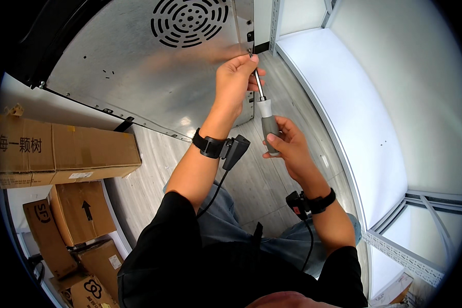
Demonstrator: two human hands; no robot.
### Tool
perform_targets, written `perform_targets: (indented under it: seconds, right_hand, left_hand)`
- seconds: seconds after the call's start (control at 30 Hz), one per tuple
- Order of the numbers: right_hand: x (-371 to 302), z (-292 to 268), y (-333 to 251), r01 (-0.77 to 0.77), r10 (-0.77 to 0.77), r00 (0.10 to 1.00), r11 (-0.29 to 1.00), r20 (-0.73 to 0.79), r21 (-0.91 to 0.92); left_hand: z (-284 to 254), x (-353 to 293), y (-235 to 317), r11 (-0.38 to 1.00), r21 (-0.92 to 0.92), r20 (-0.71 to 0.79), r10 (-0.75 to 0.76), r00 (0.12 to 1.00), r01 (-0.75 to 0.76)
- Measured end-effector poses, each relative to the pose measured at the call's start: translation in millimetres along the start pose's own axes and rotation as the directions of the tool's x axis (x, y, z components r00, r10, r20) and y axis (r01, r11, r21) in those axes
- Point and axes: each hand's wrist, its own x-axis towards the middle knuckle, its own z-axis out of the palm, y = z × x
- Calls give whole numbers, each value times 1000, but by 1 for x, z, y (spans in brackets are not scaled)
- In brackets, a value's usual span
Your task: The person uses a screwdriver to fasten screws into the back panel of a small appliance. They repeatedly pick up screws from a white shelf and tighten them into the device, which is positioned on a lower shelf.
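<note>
Gripping a screwdriver (264, 108) by its grey and white handle, the right hand (291, 146) has its fingers closed around the lower part of the grip, thumb laid along it. The tool slants up and slightly left, its bare silver shaft running toward the right edge of a large metal panel (138, 87). There the left hand (235, 79) pinches, thumb and forefinger drawn narrow at the tip of the shaft, the other fingers curled behind it; whether a screw sits between them is too small to tell. The panel stands upright, with a round slotted vent (190, 19) near the top of the view and small fixings along its lower and right edges; a blurred reflection of the arm shows on its surface. Each wrist wears a black strap, the left strap (209, 145) and the right strap (323, 201) each carrying a small black module with a cable running down toward the body. Below the hands lies a pale wood-look floor (161, 164), with the person's jeans (218, 215) showing at either side of a black garment. At left, a long cardboard box (95, 149) sits above several smaller cartons (82, 213), while a white shelf (339, 102) on a metal frame curves along the right side.
</note>
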Motion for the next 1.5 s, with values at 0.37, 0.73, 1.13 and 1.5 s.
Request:
perform_targets:
  seconds: [0.37, 0.73, 1.13, 1.5]
  right_hand:
    - [-20, -21, -2, -29, 29, 1000, 999, 11, -31]
    - [-73, -154, -11, 11, 36, 975, 978, -217, 210]
    - [-116, -306, -12, 44, 68, 811, 983, -580, 177]
    - [-186, -370, 24, 59, 270, 552, 931, -789, 360]
  left_hand:
    - [12, -6, -1, 1000, 1, -36, 3, 999, -3]
    - [143, -8, -69, 993, 97, 119, -72, 990, 61]
    - [318, 27, -182, 897, 76, 442, -421, 792, 435]
    - [419, 4, -337, 884, 468, 532, -275, 801, -8]
